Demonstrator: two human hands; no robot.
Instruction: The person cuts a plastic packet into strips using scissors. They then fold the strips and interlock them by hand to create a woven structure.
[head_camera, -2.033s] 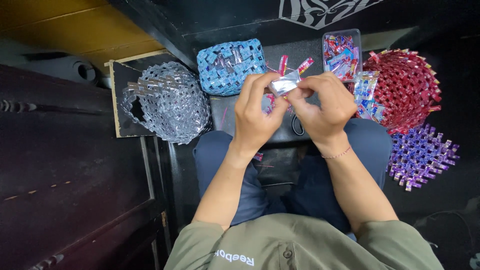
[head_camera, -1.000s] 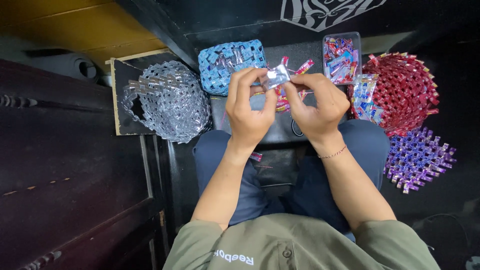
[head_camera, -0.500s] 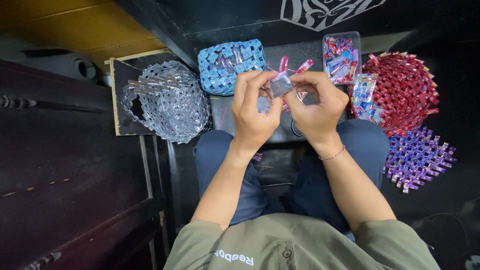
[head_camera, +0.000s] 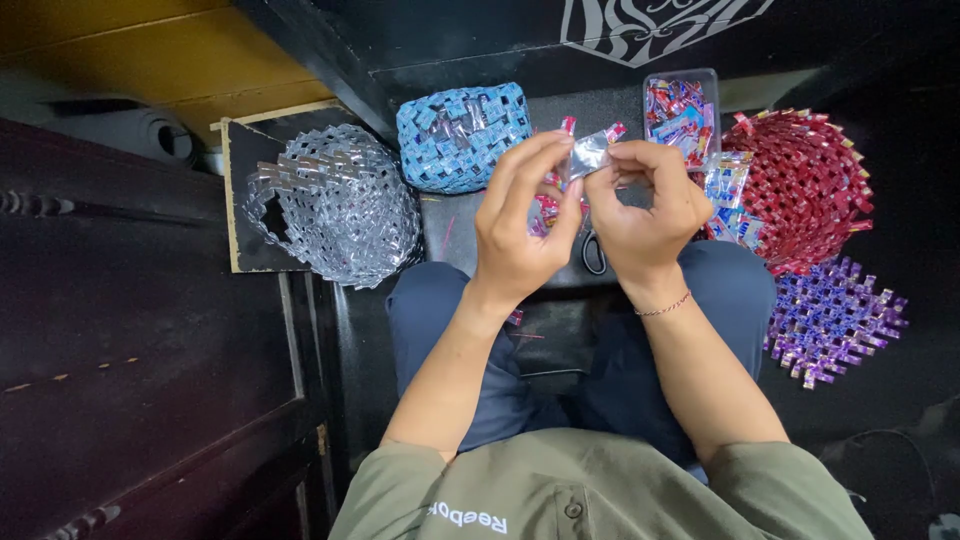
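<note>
Silver wrapper (head_camera: 590, 152), a small foil piece, sat pinched between both hands just above the middle of the frame, over a dark tray (head_camera: 450, 225) on the person's lap. Its folds were too small to make out, and the fingers covered most of its lower edge. Pink and red wrapper strips (head_camera: 548, 205) under the hands were mostly hidden, only a few tips showing above and between the fingers. Scissors (head_camera: 594, 255) lay half covered by the right wrist.

The left hand (head_camera: 522, 225) was narrowly closed, thumb and fingertips gripping the foil's left end. The right hand (head_camera: 645, 205) was curled the same way, holding the foil's right end between thumb and forefinger; a thin red bracelet (head_camera: 664, 307) circled its wrist.

A blue woven basket (head_camera: 462, 135) stood just upper left of the hands, a silver woven basket (head_camera: 335, 205) further left. A clear box of wrappers (head_camera: 683, 105) sat at upper right, with a red woven basket (head_camera: 805, 190) beside it and a purple woven mat (head_camera: 835, 320) at the right, lower down.
</note>
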